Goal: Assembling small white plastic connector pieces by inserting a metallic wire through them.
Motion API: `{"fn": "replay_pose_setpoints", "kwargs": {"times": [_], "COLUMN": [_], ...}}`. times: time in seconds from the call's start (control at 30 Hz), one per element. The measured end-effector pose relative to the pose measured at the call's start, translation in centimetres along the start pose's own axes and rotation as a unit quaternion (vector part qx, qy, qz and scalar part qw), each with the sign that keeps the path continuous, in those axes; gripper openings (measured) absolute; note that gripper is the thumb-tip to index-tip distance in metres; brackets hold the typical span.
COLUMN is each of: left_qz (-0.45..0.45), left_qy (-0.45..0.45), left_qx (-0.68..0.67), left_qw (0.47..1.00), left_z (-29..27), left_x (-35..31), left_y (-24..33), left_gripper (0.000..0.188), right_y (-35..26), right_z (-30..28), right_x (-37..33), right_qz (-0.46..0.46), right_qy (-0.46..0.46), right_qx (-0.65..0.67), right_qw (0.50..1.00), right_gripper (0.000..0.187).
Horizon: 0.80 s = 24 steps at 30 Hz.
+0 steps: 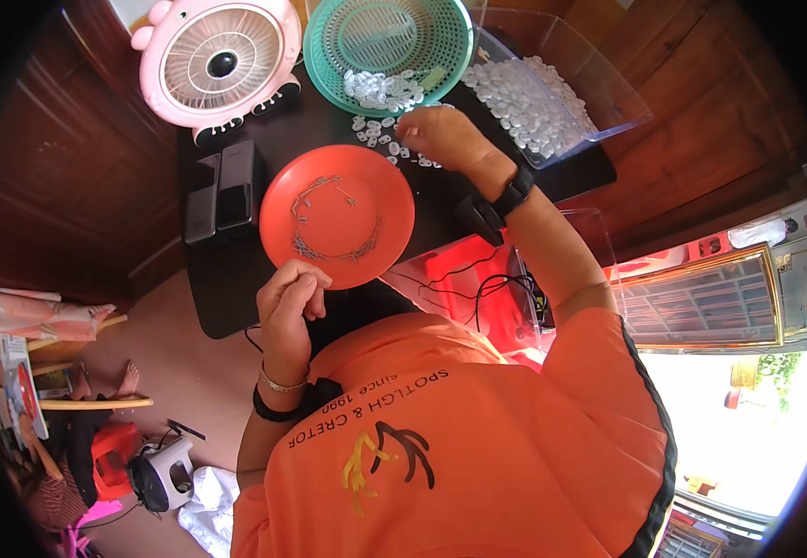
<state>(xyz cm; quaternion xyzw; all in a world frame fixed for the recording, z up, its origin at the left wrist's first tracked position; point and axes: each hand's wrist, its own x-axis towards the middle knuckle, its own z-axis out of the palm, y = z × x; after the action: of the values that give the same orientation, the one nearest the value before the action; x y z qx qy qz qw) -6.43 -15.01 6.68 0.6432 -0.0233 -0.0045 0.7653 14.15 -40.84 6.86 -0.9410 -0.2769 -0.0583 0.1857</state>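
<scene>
My left hand [292, 296] is at the near edge of an orange-red plate [338, 209], its fingers curled into a pinch. Whatever it may hold is hidden. Thin metal pins [306, 246] lie scattered in a ring inside the plate. Beyond the plate, my right hand [445, 138] hovers over small white oval pieces [375, 130] with holes, spread on the dark table. Its fingers are bent together, and I cannot make out anything between them. More white pieces sit in a green colander [380, 46] just past that hand.
A clear plastic bin [622, 121] full of white pieces stands at the far right. A pink fan [222, 65] is at the far left, with two dark rectangular devices [236, 186] nearer on the dark table [226, 288]. Black cables [492, 298] trail over a red container at the right.
</scene>
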Motion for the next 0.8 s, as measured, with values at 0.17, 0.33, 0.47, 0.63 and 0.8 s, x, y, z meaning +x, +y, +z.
{"fn": "replay_pose_setpoints", "kwargs": {"times": [0.17,0.33,0.47,0.63,0.8], "left_qz": [-0.006,-0.008,-0.007,-0.004,0.012], "left_qy": [-0.002,-0.006,-0.009,-0.023,-0.028], "left_qx": [0.008,0.020,0.025,0.030,0.039], "left_qw": [1.000,1.000,1.000,0.999,0.999], "left_z": [0.0,0.2,0.3,0.5,0.3], "left_x": [0.1,0.1,0.1,0.4,0.9], "left_y": [-0.1,-0.2,-0.1,0.2,0.0], "left_gripper": [0.020,0.020,0.021,0.021,0.021], "right_y": [0.3,0.4,0.1,-0.3,-6.5], "right_z": [-0.7,0.8,0.3,-0.1,-2.2], "right_x": [-0.1,0.4,1.1,0.6,-2.5], "right_qz": [-0.010,0.010,0.028,0.030,0.044], "right_qy": [-0.021,-0.058,-0.111,-0.056,-0.005], "right_qx": [-0.005,-0.030,-0.025,0.039,0.349], "right_qw": [1.000,0.998,0.993,0.997,0.936], "right_gripper": [0.020,0.019,0.017,0.016,0.013]}}
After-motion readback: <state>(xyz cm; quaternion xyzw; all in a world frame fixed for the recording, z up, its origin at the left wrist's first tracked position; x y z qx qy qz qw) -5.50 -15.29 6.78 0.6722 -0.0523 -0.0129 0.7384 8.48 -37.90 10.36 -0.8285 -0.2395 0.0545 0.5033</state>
